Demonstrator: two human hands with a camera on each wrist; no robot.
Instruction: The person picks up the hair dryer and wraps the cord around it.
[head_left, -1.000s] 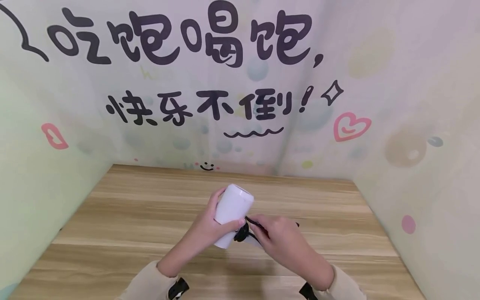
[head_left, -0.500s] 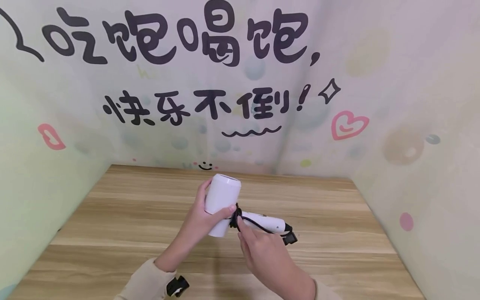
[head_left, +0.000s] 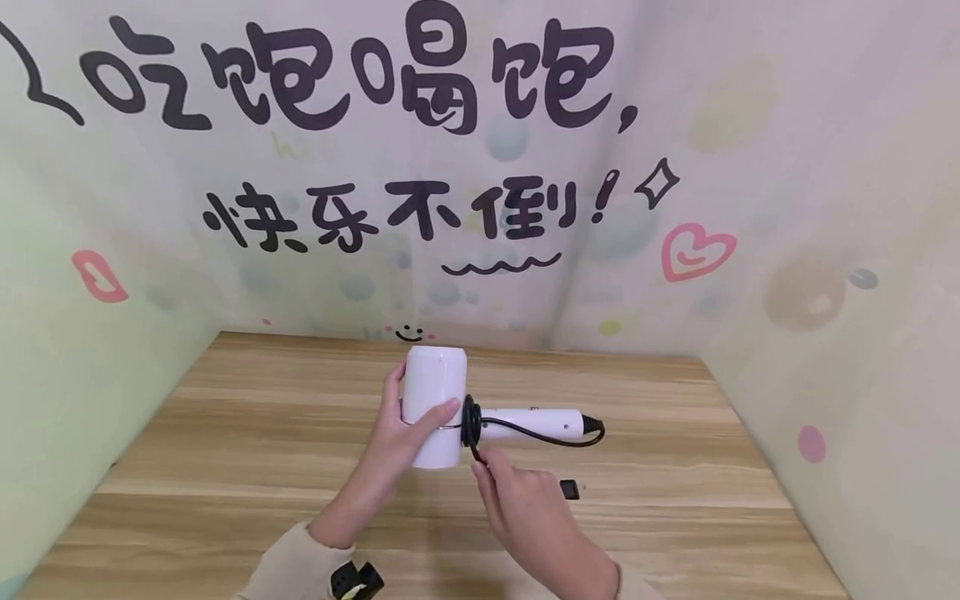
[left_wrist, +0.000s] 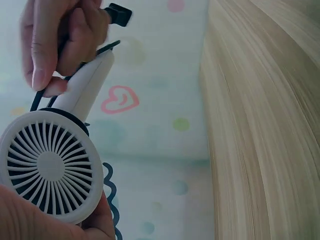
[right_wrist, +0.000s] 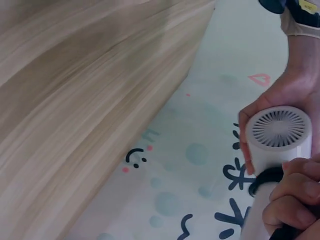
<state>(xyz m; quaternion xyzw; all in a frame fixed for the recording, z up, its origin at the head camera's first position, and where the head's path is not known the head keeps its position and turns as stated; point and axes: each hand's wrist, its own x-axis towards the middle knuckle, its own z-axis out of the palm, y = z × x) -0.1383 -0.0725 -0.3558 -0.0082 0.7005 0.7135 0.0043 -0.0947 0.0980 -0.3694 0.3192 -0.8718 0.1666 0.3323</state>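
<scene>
A white hair dryer (head_left: pixel 435 383) is held above the table in the head view, its handle (head_left: pixel 536 423) pointing right. My left hand (head_left: pixel 405 433) grips the barrel, with the thumb across its near side. A black cord (head_left: pixel 471 421) is wound round the handle close to the barrel and runs along it to the handle's end. My right hand (head_left: pixel 525 508) pinches the cord just below the coils. Past that hand sticks out the black plug (head_left: pixel 570 489). The slotted round grille (left_wrist: pixel 50 166) faces the left wrist camera, and my left fingers are partly hidden behind the barrel.
Beneath the hands lies a wood-grain table (head_left: pixel 247 467). A pale printed backdrop (head_left: pixel 600 292) with dark lettering and hearts rises along the table's back and sides. A black wrist strap (head_left: pixel 356 581) sits at the left sleeve.
The hair dryer has moved left and turned, its barrel now nearly upright and its handle level and in plain view. My right hand has moved down and left, drawing the cord below the coils.
</scene>
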